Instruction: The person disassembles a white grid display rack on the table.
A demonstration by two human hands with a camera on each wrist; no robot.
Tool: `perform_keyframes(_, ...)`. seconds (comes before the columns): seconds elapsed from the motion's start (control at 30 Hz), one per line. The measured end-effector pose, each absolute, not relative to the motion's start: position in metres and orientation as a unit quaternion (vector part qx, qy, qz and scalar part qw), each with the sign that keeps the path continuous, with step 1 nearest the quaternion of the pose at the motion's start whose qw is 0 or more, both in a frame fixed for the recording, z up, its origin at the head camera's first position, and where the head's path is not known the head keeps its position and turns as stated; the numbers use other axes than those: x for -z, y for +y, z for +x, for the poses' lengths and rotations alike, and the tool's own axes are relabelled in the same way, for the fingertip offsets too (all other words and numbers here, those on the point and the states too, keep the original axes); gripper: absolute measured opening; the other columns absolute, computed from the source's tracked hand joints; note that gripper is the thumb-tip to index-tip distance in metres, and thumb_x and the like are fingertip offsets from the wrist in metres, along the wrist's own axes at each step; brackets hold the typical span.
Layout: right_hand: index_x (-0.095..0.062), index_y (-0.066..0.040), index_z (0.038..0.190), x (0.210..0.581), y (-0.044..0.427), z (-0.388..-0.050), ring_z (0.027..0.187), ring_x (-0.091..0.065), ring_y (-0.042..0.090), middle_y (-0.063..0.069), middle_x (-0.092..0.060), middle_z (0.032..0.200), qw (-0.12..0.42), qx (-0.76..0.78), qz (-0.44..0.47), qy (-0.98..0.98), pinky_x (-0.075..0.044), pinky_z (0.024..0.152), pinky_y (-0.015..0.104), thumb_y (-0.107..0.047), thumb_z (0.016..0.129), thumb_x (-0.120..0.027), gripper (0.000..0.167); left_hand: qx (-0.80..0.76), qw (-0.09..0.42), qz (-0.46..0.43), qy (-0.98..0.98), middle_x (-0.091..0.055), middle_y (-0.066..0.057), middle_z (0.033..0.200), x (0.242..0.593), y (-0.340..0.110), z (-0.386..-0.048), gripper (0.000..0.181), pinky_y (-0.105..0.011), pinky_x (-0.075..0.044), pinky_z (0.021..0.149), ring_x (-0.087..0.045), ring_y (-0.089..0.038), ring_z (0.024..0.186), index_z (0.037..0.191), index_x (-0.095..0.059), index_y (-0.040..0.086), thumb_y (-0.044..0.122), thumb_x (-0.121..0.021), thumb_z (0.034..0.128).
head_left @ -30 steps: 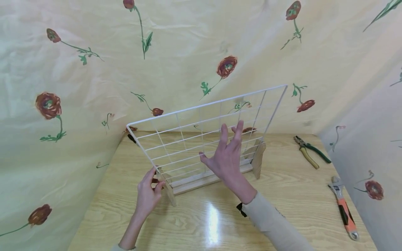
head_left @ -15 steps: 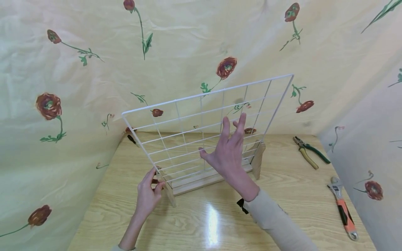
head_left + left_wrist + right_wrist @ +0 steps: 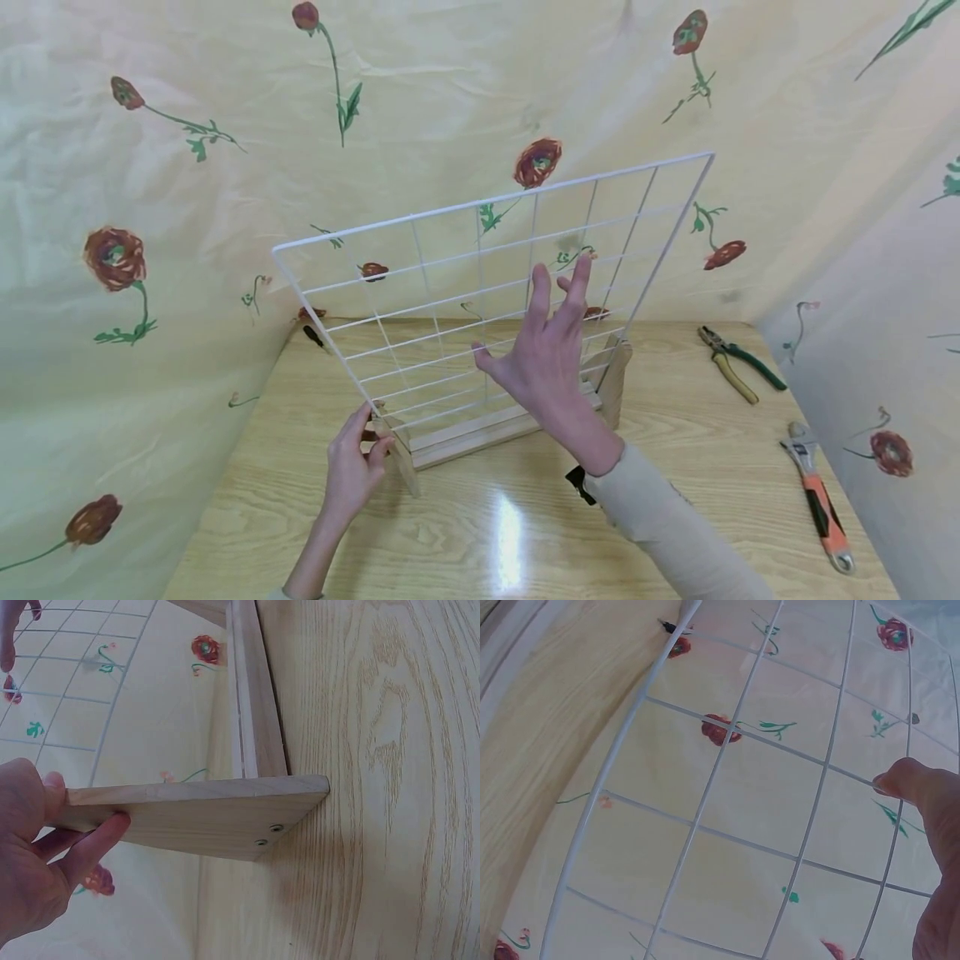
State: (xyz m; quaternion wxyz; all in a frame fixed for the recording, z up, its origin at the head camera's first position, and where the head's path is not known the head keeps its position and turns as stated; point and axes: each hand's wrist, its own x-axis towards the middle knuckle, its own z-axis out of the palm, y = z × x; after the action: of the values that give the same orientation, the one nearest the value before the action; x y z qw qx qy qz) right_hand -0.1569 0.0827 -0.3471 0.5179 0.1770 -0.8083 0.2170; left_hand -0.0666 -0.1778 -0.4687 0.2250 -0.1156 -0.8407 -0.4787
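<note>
Pale floral cloth [image 3: 420, 125] covers the back and sides of the work space, around a wood-grained table [image 3: 720, 425].

From the head view, a white wire grid [image 3: 481, 252] stands tilted above a wooden frame, its lower part between 2 side panels and its top edge higher toward the right. The left hand [image 3: 352, 458] pinches the left side panel [image 3: 401, 458] near its upper end, beside the grid's lower left corner. The right hand [image 3: 547, 358] lies over the grid's wires with thumb and fingers spread; whether those fingers hook any wire, I cannot tell. Wooden slats [image 3: 480, 438] run low between the left side panel and the right side panel [image 3: 615, 383]. Pliers [image 3: 726, 346] with 1 yellow and 1 green handle lie on the right, and nearer the front lies an adjustable wrench [image 3: 817, 492] with an orange and black grip. Some small black object [image 3: 313, 336] shows at the back left.

From the left wrist, thumb and fingers pinch the panel's edge; 2 screw heads [image 3: 276, 828] sit in the panel's face near its far end.

From the right wrist, the grid fills most of the view; the thumb [image 3: 922, 791] overlaps its wires, and the other fingers are out of sight.
</note>
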Motion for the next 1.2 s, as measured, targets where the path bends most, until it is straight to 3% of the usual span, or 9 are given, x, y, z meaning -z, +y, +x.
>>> perform_keyframes(0.43,-0.011,-0.007,0.153,0.314,0.084,-0.145,0.121,-0.042,0.045,0.033,0.001,0.157,0.524,-0.227,0.158,-0.806,-0.053,0.065,0.047,-0.041,0.048,-0.097,0.14,0.473,0.239,-0.125,-0.839,-0.065,-0.021,0.102,0.469,-0.178,-0.068,0.053,-0.022,-0.06,0.055,-0.067,-0.031,0.075,0.121,-0.06,-0.005,-0.023,-0.075,0.0734)
perform_keyframes(0.63,-0.005,-0.018,0.157,0.296,0.088,-0.135,0.122,-0.043,0.039,0.028,0.003,0.159,0.527,-0.259,0.147,-0.796,-0.053,0.058,0.044,-0.036,0.05,-0.098,0.142,0.461,0.247,-0.128,-0.842,-0.065,-0.02,0.102,0.471,-0.179,-0.068,0.056,-0.029,-0.062,0.066,-0.066,-0.035,0.09,0.122,-0.06,-0.004,-0.024,-0.075,0.0714)
perform_keyframes(0.83,-0.003,-0.029,0.157,0.286,0.098,-0.123,0.124,-0.041,0.037,0.026,0.005,0.159,0.518,-0.292,0.137,-0.792,-0.056,0.066,0.048,-0.028,0.05,-0.099,0.143,0.488,0.228,-0.133,-0.832,-0.065,-0.022,0.108,0.471,-0.179,-0.068,0.053,-0.038,-0.061,0.076,-0.065,-0.042,0.1,0.121,-0.06,-0.003,-0.024,-0.073,0.0745)
perform_keyframes(1.0,-0.01,-0.024,0.156,0.284,0.109,-0.115,0.131,-0.038,0.038,0.037,-0.001,0.152,0.526,-0.302,0.141,-0.783,-0.054,0.074,0.054,-0.025,0.048,-0.099,0.139,0.504,0.208,-0.138,-0.827,-0.065,-0.023,0.113,0.474,-0.181,-0.068,0.06,-0.046,-0.058,0.081,-0.063,-0.047,0.107,0.128,-0.055,0.0,-0.024,-0.072,0.0758)
perform_keyframes(1.2,-0.015,-0.015,0.149,0.293,0.128,-0.101,0.133,-0.037,0.039,0.036,0.0,0.153,0.505,-0.289,0.121,-0.804,-0.055,0.065,0.056,-0.023,0.048,-0.099,0.132,0.508,0.182,-0.155,-0.828,-0.062,-0.026,0.121,0.48,-0.183,-0.071,0.069,-0.054,-0.051,0.088,-0.057,-0.051,0.114,0.132,-0.047,0.001,-0.027,-0.071,0.0731)
